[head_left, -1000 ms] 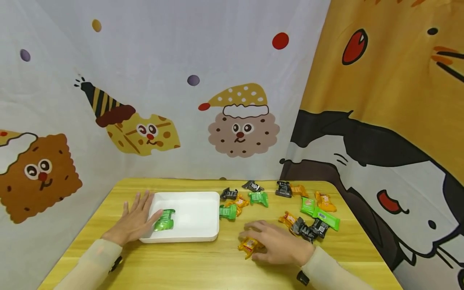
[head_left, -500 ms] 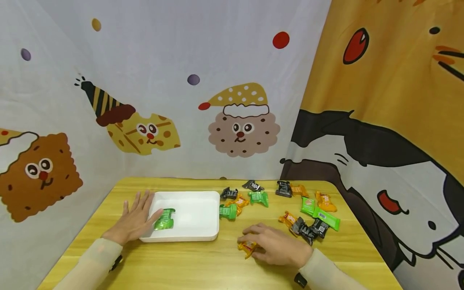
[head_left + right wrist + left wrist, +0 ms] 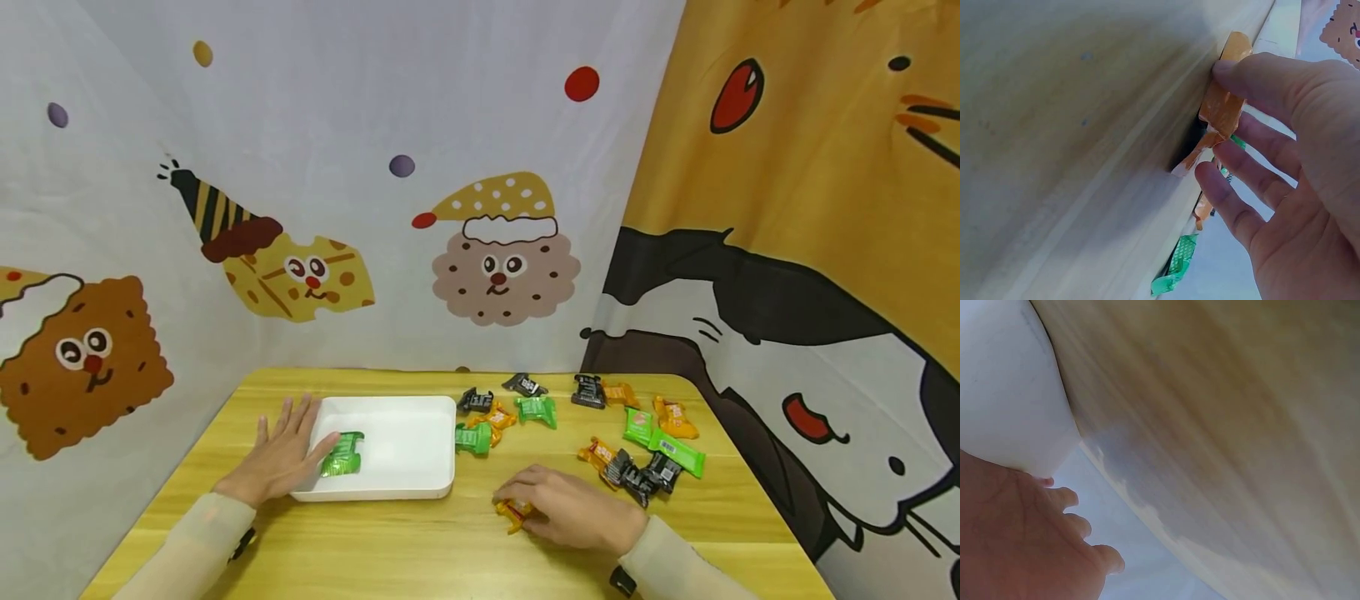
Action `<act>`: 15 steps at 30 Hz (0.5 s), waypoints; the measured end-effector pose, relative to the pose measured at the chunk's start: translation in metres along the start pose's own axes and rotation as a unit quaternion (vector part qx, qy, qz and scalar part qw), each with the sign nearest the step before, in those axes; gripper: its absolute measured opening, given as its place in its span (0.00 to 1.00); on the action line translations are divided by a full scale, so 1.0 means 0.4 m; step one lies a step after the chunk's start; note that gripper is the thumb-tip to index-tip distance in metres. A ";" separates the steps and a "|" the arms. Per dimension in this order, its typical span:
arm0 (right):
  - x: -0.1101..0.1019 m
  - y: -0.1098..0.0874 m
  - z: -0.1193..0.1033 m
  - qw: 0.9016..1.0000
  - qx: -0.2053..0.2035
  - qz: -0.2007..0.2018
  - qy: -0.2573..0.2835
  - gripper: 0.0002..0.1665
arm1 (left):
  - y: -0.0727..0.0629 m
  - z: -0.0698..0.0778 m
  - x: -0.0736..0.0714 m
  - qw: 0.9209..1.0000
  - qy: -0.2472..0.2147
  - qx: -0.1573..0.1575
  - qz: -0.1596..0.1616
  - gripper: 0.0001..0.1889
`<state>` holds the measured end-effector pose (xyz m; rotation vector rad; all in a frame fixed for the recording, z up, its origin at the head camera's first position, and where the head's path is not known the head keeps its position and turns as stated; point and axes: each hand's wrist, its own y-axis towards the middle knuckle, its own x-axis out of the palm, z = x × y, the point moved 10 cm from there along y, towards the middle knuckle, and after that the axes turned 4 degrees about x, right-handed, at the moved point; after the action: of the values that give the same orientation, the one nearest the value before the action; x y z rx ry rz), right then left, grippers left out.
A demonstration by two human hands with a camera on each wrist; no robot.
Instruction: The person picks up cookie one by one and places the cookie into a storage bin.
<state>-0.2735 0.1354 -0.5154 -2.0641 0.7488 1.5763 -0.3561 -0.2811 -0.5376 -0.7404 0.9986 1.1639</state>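
My right hand [image 3: 573, 508] pinches an orange wrapped candy [image 3: 513, 515] on the wooden table, to the right of a white tray [image 3: 405, 492]. In the right wrist view the thumb lies on the near face of that candy [image 3: 1225, 100], the fingers behind it. My left hand [image 3: 272, 461] rests at the tray's left rim with its fingers straight. Its thumb reaches over the rim to a green wrapped candy [image 3: 342, 454] inside the tray; whether they touch I cannot tell. The left wrist view shows the left hand [image 3: 1029, 537] against the tray's outer wall [image 3: 1013, 394].
Just right of the tray lie a green candy [image 3: 472, 438], an orange one [image 3: 498, 415] and a black one [image 3: 476, 401]. Further right several green, orange and black candies form a loose group, among them a bright green packet [image 3: 678, 453]. A printed curtain [image 3: 337, 125] stands behind the table.
My right hand has shifted slightly toward me, and its fingers have come down closer over the orange candy. The left hand and the tray keep their places.
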 end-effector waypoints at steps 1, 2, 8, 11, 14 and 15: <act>-0.001 0.001 -0.001 1.000 -0.001 0.000 0.002 0.33 | 0.000 0.001 0.000 1.000 -0.001 0.001 0.000 0.54; -0.001 0.002 -0.002 1.000 -0.002 -0.001 0.003 0.33 | 0.000 0.002 0.000 1.000 -0.002 0.001 0.001 0.54; -0.005 0.005 -0.007 1.000 -0.005 -0.002 0.002 0.31 | 0.000 0.004 -0.001 1.000 0.001 0.001 0.001 0.53; -0.004 0.009 -0.008 1.000 -0.001 -0.009 0.004 0.30 | 0.000 0.006 -0.002 1.000 0.000 0.001 0.002 0.53; -0.003 0.013 -0.009 1.000 0.002 -0.012 0.004 0.30 | -0.001 0.006 -0.004 1.000 -0.003 0.001 0.004 0.54; -0.004 0.014 -0.010 1.000 0.002 -0.011 0.004 0.30 | -0.001 0.005 -0.004 1.000 -0.004 0.000 0.003 0.54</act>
<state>-0.2744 0.1290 -0.5130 -2.0696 0.7279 1.5556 -0.3552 -0.2801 -0.5353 -0.7316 0.9953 1.1718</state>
